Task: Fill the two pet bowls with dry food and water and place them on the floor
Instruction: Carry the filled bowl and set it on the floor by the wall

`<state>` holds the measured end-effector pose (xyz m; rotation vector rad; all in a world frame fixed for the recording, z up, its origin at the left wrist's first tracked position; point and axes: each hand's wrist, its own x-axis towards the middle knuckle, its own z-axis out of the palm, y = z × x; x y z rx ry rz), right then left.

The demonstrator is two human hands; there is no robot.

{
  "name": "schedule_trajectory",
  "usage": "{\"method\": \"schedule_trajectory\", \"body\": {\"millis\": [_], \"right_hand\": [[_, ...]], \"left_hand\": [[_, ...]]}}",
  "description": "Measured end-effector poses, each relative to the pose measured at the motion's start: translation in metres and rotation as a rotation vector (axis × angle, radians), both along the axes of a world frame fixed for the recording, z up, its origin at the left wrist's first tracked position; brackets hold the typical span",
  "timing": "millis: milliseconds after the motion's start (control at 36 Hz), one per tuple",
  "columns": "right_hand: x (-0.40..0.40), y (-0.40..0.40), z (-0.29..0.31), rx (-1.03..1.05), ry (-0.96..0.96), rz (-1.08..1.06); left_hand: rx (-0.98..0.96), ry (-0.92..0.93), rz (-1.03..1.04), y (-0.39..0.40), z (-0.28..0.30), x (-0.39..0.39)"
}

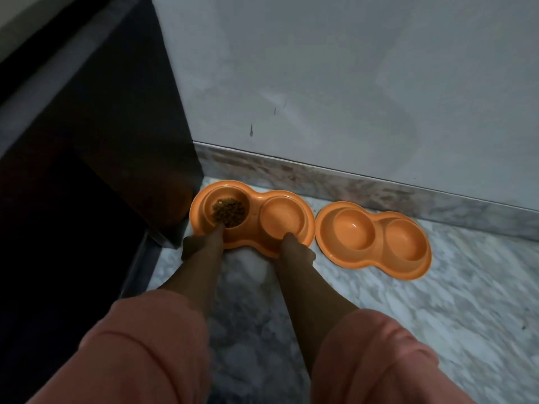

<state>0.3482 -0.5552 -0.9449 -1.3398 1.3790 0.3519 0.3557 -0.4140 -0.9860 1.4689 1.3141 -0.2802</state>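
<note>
Both arms reached down; left hand point(201, 243) and right hand point(296, 252) each gripped the feeder's point(253, 225) near rim.

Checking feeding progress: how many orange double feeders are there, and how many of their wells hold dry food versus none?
Orange double feeders: 2 (held, right)
Wells with dry food: 1
Wells without food: 3
Total wells: 4

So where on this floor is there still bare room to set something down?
Bare marble floor lies open right of the right arm, in front of the second bowl. It is crowded in the corner: the held bowl, gripped by both the left hand and right hand, sits against the dark cabinet and baseboard.
</note>
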Motion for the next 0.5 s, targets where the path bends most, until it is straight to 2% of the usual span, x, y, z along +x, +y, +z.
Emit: {"method": "schedule_trajectory", "body": {"millis": [139,417,500], "right_hand": [[0.005,-0.002,-0.008,-0.001,-0.007,0.006],[0.003,-0.022,-0.013,0.04,-0.02,0.146],[-0.004,-0.025,-0.013,0.035,-0.05,0.195]], "left_hand": [[0.146,0.034,-0.081,-0.004,-0.002,0.004],[0.184,0.047,-0.193,-0.002,0.0,0.004],[0.144,0.061,-0.105,-0.005,0.001,0.004]]}}
